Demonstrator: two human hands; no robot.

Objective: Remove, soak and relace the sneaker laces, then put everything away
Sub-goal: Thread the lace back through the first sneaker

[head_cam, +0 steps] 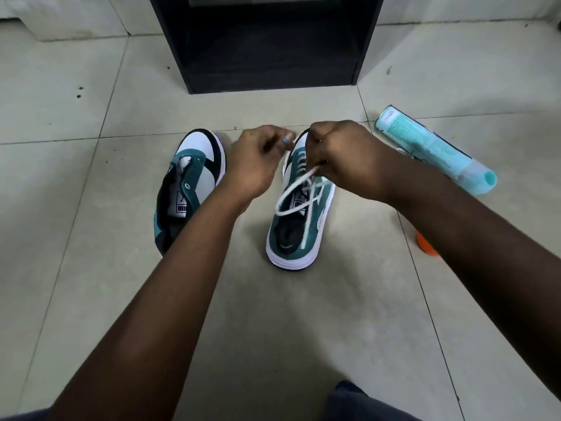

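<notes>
From the head camera, two bare forearms reach forward over a pale tiled floor toward a pair of teal, white and black low-top sneakers. The left-hand sneaker lies with bare eyelets and its tongue showing, no lace in it. The right-hand sneaker stands just beside it and carries a flat white lace, threaded across its front eyelets, with a loose loop and one free end trailing down over the tongue and collar. The right hand has its grip clenched on that lace near the upper eyelets. The left hand has its fingers curled close to the shoe's toe and appears to pinch the other lace end; a small pale blue tip shows at its fingertips, though the contact is blurred. A light turquoise plastic bottle lies on its side on the floor to the right, well apart from the shoes, and an orange object peeks out behind the right forearm. A black open cabinet stands ahead. Whether this lace is coming out or going back in cannot be told; either way, one shoe stands unlaced, no soaking basin is visible, and putting everything away remains.
</notes>
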